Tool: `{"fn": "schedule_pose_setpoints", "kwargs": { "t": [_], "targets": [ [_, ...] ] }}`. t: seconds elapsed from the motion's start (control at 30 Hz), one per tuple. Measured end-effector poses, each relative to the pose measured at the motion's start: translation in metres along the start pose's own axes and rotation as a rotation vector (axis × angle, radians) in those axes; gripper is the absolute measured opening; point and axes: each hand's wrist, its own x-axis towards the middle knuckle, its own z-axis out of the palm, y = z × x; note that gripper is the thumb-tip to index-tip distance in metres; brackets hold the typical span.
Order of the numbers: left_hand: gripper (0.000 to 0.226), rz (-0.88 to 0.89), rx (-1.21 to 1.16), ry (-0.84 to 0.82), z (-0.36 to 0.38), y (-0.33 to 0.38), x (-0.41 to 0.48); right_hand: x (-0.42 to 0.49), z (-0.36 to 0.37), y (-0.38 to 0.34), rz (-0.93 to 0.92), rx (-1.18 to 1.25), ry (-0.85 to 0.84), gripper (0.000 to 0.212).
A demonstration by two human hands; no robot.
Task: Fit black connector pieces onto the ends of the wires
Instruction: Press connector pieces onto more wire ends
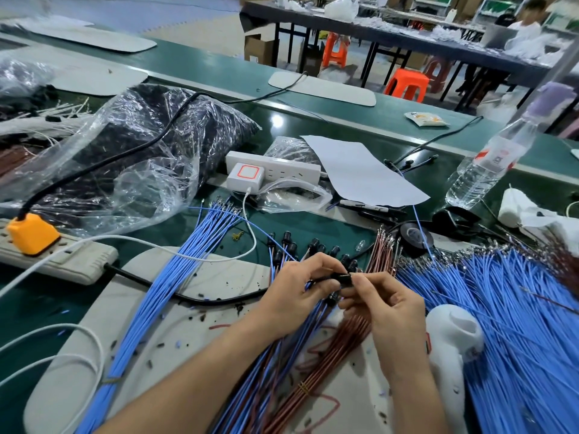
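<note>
My left hand point(297, 292) grips a black connector piece point(343, 277) at the middle of the bench. My right hand point(385, 303) pinches a wire end against that connector from the right. Just beyond the fingers lie several wires with black connectors fitted point(291, 245). A bundle of blue wires point(175, 283) runs down the left of the grey mat point(150, 308). A brown wire bundle point(332, 355) passes under my hands. A large heap of blue wires point(507, 308) with metal terminals fills the right side.
A clear bag of black parts point(150, 145) sits at the back left. Two power strips point(62, 255) point(275, 167), white cables, a sheet of paper point(360, 170), a tape roll point(413, 238), a water bottle point(488, 164) and a white tool point(451, 333) surround the work spot.
</note>
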Motion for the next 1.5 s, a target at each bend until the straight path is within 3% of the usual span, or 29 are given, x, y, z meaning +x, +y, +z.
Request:
{"fn": "schedule_pose_setpoints", "kwargs": {
  "t": [0.17,0.3,0.47,0.63,0.83,1.2,1.4,1.5],
  "targets": [
    [0.013,-0.036,0.02,-0.038,-0.001,-0.002,-0.003,0.003,-0.008,0.0,0.119,0.125,-0.077,0.016],
    [0.027,-0.049,0.054,-0.061,-0.002,0.0,-0.003,0.005,-0.013,0.0,0.197,0.159,-0.124,0.017],
    [0.026,-0.056,0.078,-0.034,0.001,-0.001,-0.002,0.008,-0.013,0.002,0.275,0.202,-0.144,0.014],
    [0.025,0.0,-0.041,0.045,-0.002,-0.001,0.002,0.005,0.0,0.003,0.389,0.469,-0.125,0.016],
    [0.025,0.051,-0.061,-0.001,-0.005,-0.001,0.0,0.003,0.002,0.001,0.484,0.664,-0.216,0.026],
    [0.02,0.015,-0.099,-0.033,-0.006,0.002,0.0,0.001,-0.001,0.008,0.433,0.526,-0.338,0.038],
    [0.023,-0.027,-0.066,-0.072,-0.006,0.002,-0.001,0.005,-0.006,0.014,0.35,0.594,-0.387,0.057],
    [0.021,-0.022,-0.071,-0.074,-0.006,0.004,-0.001,0.006,-0.004,0.017,0.319,0.598,-0.379,0.039]
  ]
}}
